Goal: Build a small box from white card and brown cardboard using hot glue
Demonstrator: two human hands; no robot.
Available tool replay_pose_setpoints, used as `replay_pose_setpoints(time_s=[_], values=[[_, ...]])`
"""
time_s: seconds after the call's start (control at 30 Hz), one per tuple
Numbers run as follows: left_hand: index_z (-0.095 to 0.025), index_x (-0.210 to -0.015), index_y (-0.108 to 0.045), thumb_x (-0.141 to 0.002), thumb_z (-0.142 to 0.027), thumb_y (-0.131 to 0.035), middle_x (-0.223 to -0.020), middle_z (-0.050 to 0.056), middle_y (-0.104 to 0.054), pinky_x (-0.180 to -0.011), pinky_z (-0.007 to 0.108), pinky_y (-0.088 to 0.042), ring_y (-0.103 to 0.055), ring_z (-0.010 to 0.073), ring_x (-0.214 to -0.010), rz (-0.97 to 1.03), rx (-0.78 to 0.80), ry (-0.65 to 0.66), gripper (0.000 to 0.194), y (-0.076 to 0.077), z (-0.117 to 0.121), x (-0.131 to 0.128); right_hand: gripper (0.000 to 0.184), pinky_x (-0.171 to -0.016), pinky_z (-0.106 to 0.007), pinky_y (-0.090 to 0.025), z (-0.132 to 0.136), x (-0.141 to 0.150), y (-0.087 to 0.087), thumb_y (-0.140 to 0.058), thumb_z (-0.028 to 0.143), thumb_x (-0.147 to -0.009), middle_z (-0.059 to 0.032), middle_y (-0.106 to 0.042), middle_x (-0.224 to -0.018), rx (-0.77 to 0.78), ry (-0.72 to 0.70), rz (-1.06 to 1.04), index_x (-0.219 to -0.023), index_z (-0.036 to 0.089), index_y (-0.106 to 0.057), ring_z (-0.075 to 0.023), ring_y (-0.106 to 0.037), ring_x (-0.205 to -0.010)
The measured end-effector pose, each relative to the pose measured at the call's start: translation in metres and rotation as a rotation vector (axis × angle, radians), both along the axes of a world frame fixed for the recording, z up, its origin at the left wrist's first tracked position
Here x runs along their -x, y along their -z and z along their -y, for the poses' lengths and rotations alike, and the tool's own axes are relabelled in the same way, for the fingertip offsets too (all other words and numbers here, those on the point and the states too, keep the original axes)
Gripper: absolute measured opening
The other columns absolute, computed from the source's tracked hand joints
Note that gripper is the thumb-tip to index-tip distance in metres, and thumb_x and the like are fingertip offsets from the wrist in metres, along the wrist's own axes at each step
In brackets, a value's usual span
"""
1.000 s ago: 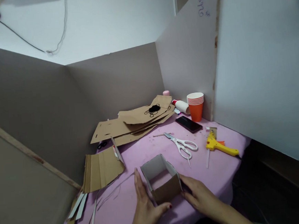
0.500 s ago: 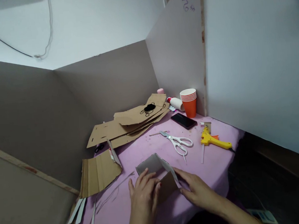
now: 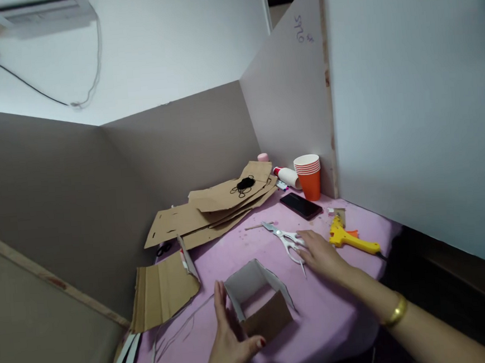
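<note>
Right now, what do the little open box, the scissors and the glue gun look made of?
Open box: corrugated cardboard, it seems; matte brown outside, pale grey-white inside, rough cut edges. The left hand steadies it.
Scissors: shiny grey blades, likely steel; glossy white handles, probably plastic. The right hand rests on the handles.
Glue gun: smooth yellow body, looks like moulded plastic.

Cardboard box (image 3: 258, 303) stands near front table (image 3: 341, 319) edge; left hand (image 3: 230, 342) against its left side. Scissors (image 3: 287, 239) lie behind-right of box, right hand (image 3: 321, 253) on their handles. Glue gun (image 3: 350, 237) right of scissors. Phone (image 3: 301, 205) behind scissors; cup stack (image 3: 308, 175) behind phone. Cardboard sheets (image 3: 211, 206) at back left.
</note>
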State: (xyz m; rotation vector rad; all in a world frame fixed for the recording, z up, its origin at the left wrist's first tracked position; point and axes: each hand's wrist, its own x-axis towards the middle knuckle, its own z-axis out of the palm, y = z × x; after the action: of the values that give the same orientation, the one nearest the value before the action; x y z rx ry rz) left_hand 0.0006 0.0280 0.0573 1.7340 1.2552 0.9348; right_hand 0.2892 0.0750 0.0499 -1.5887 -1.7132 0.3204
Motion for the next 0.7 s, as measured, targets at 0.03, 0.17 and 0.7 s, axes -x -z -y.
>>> replay_pose_setpoints(time_s=[0.03, 0.17, 0.7], values=[[-0.020, -0.142, 0.023, -0.047, -0.079, -0.066, -0.156, 0.019, 0.010, -0.115, 0.045, -0.014, 0.001, 0.0341, -0.143, 0.013, 0.022, 0.001, 0.144, 0.000, -0.001, -0.003, 0.039, -0.099, -0.047, -0.041, -0.009, 0.000, 0.000, -0.055, 0.019, -0.084, -0.0157, -0.061, -0.118, 0.027, 0.010, 0.042, -0.122, 0.012, -0.054, -0.0284, -0.054, -0.113], [-0.024, -0.142, 0.023, -0.049, -0.074, -0.070, -0.156, 0.017, -0.012, -0.111, 0.039, -0.029, -0.020, 0.0324, -0.140, 0.108, 0.048, -0.003, 0.141, 0.001, -0.001, -0.012, 0.029, -0.089, -0.046, -0.047, -0.029, 0.006, 0.007, -0.061, 0.029, -0.086, -0.0072, -0.063, -0.110, 0.119, 0.027, 0.166, -0.112, 0.016, -0.058, -0.0239, -0.059, -0.102], [-0.031, -0.143, 0.016, -0.048, -0.068, -0.076, -0.146, 0.016, -0.035, -0.103, 0.045, -0.040, -0.046, 0.0343, -0.127, 0.587, 0.165, -0.110, 0.138, -0.005, 0.000, -0.019, 0.045, -0.099, -0.043, -0.040, -0.019, 0.003, 0.023, -0.046, 0.037, -0.083, -0.0128, -0.057, -0.122, 0.039, 0.003, -0.393, -0.124, 0.017, -0.048, -0.0278, -0.052, -0.116]])
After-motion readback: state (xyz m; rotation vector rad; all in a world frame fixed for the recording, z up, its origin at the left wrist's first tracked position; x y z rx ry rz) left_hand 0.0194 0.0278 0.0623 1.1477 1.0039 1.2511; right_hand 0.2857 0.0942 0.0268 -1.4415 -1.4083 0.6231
